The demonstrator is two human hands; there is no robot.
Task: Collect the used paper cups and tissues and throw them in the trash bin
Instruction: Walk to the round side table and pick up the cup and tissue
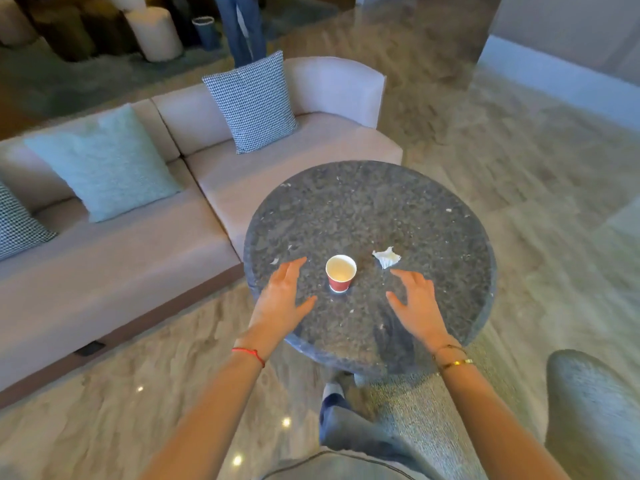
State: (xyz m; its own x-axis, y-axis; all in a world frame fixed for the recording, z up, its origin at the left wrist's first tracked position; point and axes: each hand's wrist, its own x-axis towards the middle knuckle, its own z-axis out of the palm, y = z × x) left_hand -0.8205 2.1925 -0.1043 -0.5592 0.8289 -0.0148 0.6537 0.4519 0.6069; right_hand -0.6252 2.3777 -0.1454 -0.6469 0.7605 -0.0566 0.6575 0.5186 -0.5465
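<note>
A red paper cup (340,273) with a white inside stands upright on the round dark stone table (370,209). A crumpled white tissue (386,257) lies just right of and beyond the cup. My left hand (282,299) hovers open to the left of the cup, fingers spread, not touching it. My right hand (417,303) hovers open to the cup's right, just short of the tissue. A dark trash bin (206,32) stands far back on the floor behind the sofa.
A beige sofa (214,174) with a checked cushion (252,102) and a pale green cushion (104,161) runs left of the table. A person's legs (242,29) stand beside the bin. A grey upholstered seat (588,410) is at the lower right. Marble floor surrounds the table.
</note>
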